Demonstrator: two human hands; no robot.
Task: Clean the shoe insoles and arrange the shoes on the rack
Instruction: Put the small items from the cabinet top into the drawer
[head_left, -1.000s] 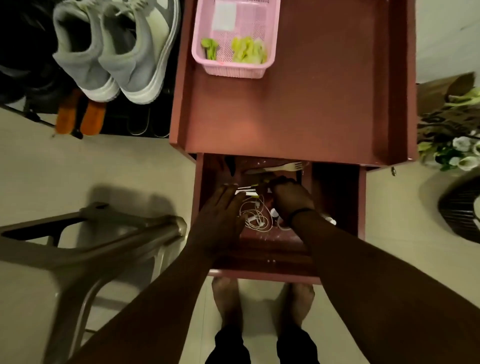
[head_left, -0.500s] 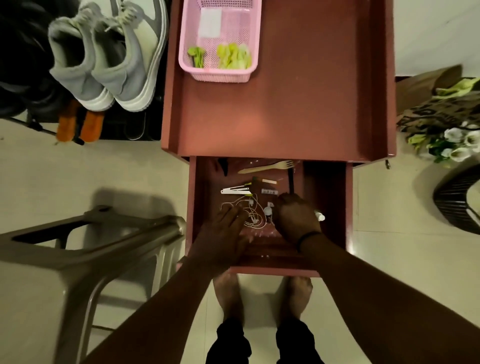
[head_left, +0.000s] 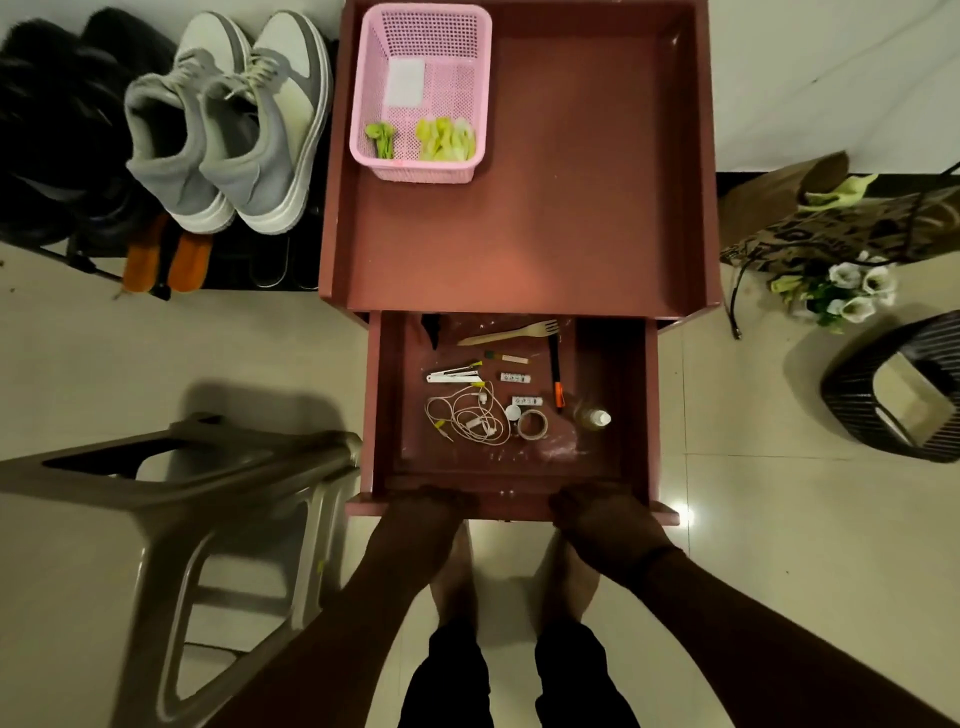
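Grey sneakers (head_left: 228, 130) stand on the dark rack (head_left: 78, 249) at far left, above orange insoles (head_left: 166, 257). The left hand (head_left: 421, 514) and right hand (head_left: 605, 519) both curl their fingers over the front edge of the open drawer (head_left: 511, 501).

Drawer open, both hands at front edge.
Left hand (head_left: 423, 512) and right hand (head_left: 602, 517) grip the drawer (head_left: 636, 415) front; grey sneakers (head_left: 228, 130) sit on the rack (head_left: 78, 254) alongside.
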